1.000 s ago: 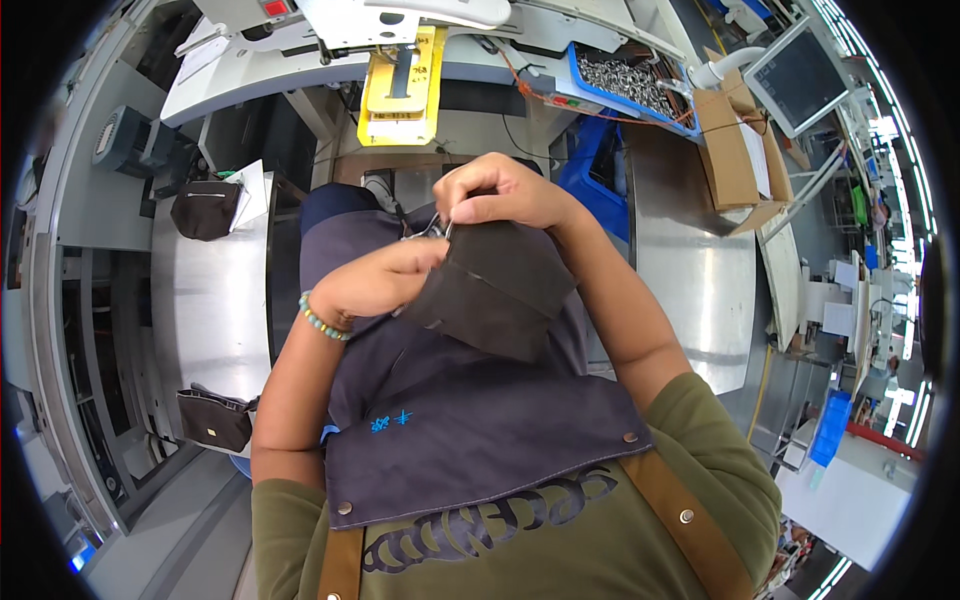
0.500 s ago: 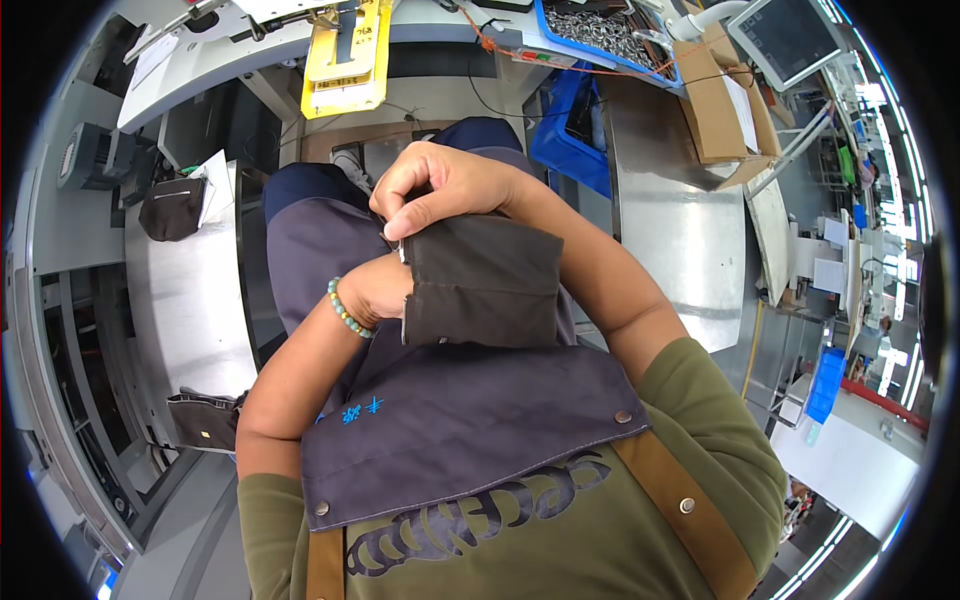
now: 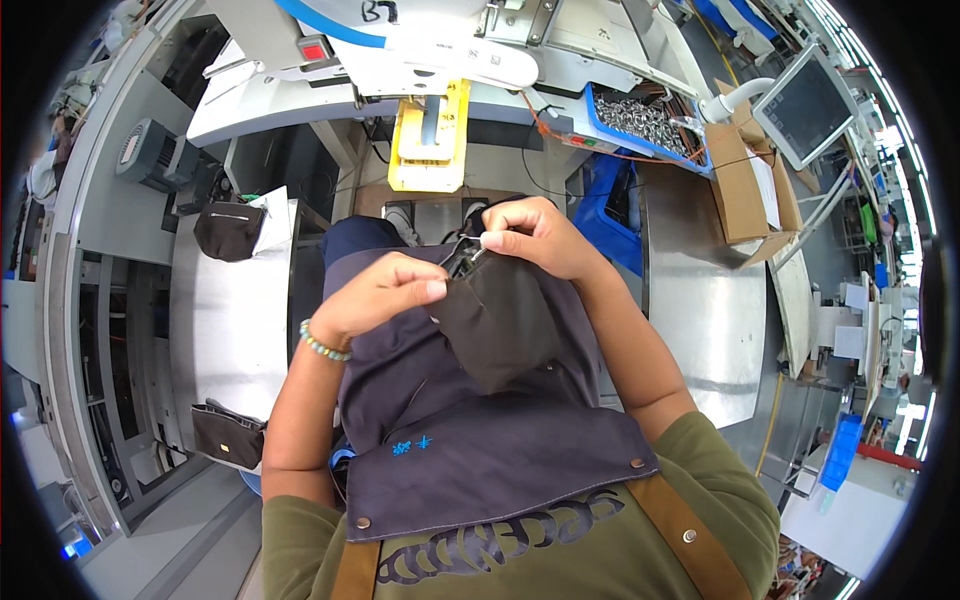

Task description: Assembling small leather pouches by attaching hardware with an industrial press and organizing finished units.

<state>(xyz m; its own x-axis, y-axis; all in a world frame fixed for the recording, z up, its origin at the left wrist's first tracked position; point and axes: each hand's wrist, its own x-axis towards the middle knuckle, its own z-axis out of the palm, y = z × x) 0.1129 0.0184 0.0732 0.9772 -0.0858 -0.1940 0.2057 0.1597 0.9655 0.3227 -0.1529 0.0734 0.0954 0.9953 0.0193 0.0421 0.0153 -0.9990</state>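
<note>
A small dark brown fabric pouch [image 3: 505,320] hangs over my lap between my two hands. My left hand [image 3: 385,295] pinches one corner of its opening between thumb and fingers. At the opposite corner, my right hand [image 3: 535,240] pinches the edge the same way. The mouth of the pouch gapes a little towards the far side, with pale bits showing along its rim. What lies inside is too dark to make out.
On the left metal table are a dark pouch [image 3: 230,230] with white paper [image 3: 275,220] and another pouch [image 3: 228,435]. Ahead stands a machine with a yellow plate [image 3: 430,170]. A blue tray of metal parts [image 3: 650,120], a cardboard box [image 3: 745,190] and a screen [image 3: 808,105] are at the right.
My left hand has come out from inside the pouch and now grips its rim. The pouch has turned, its opening now facing away from me. The whole view has shifted, showing more of the machine.
</note>
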